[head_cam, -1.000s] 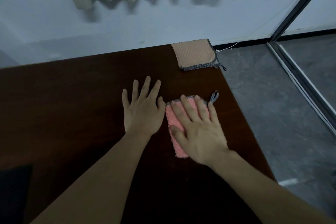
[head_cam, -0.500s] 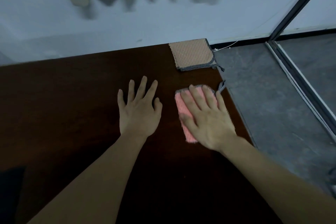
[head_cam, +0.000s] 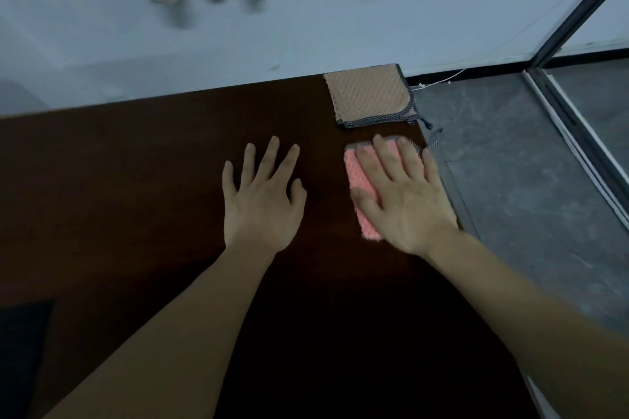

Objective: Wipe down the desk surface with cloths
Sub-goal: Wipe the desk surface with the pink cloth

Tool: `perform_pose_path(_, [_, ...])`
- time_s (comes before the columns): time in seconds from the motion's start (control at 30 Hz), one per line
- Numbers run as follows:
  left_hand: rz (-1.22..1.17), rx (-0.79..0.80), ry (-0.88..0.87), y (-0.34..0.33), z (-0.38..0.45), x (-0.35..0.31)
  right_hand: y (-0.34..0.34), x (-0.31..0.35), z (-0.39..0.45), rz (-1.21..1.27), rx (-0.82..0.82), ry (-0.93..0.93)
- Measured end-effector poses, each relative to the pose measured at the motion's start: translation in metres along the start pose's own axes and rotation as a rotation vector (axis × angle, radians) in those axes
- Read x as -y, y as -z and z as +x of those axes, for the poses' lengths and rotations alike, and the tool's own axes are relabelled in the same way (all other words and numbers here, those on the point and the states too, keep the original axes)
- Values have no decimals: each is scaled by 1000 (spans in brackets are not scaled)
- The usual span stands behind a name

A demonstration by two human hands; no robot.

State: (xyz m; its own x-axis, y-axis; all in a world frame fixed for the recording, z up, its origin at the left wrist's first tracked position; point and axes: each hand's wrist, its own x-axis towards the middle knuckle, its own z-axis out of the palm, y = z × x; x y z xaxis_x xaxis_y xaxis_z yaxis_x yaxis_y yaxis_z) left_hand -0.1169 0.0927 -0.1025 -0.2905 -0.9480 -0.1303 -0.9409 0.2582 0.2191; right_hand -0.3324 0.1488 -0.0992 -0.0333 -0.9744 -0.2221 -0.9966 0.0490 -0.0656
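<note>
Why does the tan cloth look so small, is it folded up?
Folded, it seems: the tan cloth lies as a neat square at the desk corner, dark trim showing along two edges only.

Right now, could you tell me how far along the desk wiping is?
Underway. The right hand presses the pink cloth flat near the desk's right edge. The left hand rests flat on bare wood. The tan cloth lies unused at the far corner. How much has been wiped, I cannot tell.
</note>
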Motion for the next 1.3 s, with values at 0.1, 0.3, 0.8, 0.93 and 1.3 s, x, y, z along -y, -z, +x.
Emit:
perform_pose_path(0.1, [9, 16, 7, 1, 1, -1, -8, 6, -47, -3, -2, 60])
perform_pose_path(0.3, [5, -8, 17, -1, -1, -1, -17, 5, -76, -10, 42, 148])
perform_pose_path(0.8, [-109, -137, -106, -3, -9, 3, -14, 6, -53, 20, -7, -45])
perform_pose_path(0.93, [-189, -139, -218, 6, -19, 10, -24, 25, -105, 26, 12, -100])
perform_pose_path(1.3, [66, 74, -387, 1, -42, 38, -22, 29, -86, 66, -30, -281])
